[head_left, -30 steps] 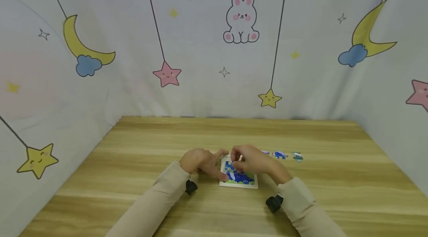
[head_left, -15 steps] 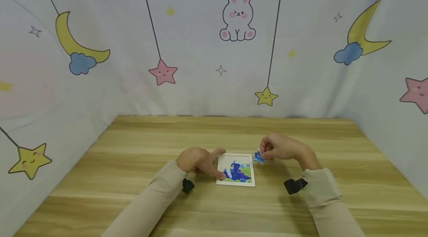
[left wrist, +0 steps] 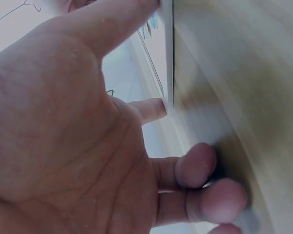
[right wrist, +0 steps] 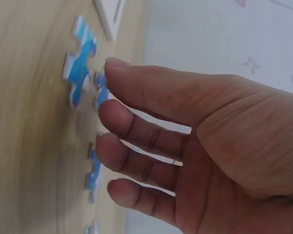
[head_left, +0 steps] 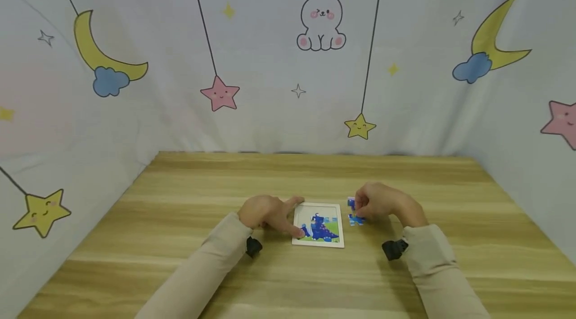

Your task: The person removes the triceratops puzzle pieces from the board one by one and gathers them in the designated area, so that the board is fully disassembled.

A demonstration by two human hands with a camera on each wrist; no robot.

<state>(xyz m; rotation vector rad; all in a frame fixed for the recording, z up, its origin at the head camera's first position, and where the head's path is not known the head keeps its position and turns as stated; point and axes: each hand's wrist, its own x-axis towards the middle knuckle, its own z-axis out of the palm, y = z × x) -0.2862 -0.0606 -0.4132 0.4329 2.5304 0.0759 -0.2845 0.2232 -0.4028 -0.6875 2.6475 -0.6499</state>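
Note:
A white-framed puzzle tray (head_left: 340, 226) lies flat on the table, with a blue dinosaur picture (head_left: 321, 229) filling its lower part and bare white board above. My left hand (head_left: 267, 213) spans the tray's left side. Its thumb rests over the lower left corner and its index finger reaches the upper left corner. Right of the tray, a blue jigsaw piece (right wrist: 80, 61) lies on the table. My right hand (head_left: 380, 200) is just over the table there, thumb and fingertips apart around a second jigsaw piece (right wrist: 102, 90), which shows behind them.
More jigsaw pieces, among them a blue one (right wrist: 94, 175), lie in a row beyond the right fingers and are hidden by the hand in the head view. The wooden table (head_left: 202, 179) ends at a printed cloth backdrop (head_left: 270, 124) at the back and sides.
My right hand moved from over the tray to its right with a blue jigsaw piece, which now lies on the table, let go. The left hand stays at the tray.

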